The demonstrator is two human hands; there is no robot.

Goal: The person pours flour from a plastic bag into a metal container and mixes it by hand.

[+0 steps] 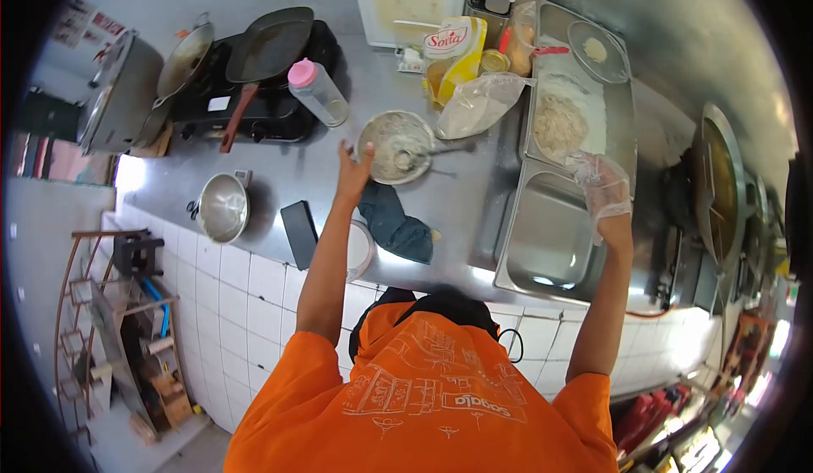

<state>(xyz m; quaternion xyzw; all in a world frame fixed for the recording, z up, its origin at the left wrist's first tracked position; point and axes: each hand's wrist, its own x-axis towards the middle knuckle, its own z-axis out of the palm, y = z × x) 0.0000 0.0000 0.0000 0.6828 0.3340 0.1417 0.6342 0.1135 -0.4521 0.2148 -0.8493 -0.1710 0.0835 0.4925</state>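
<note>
My left hand is at the left side of a bowl, its thumb and fingers apart and the thumb at the rim. Pale wet batter coats the bowl's inside, and a spoon rests in it with the handle to the right. My right hand, inside a clear plastic glove, is over the right side where two steel pans meet. The glove blurs its fingers. White flour with a floury heap lies in the far pan; the near pan holds nothing visible.
Left stand a black stove with a grill pan, a pink-capped bottle and a small steel bowl. A dark cloth and phone lie in front. Behind are an oil pouch and plastic bag; right, a wok.
</note>
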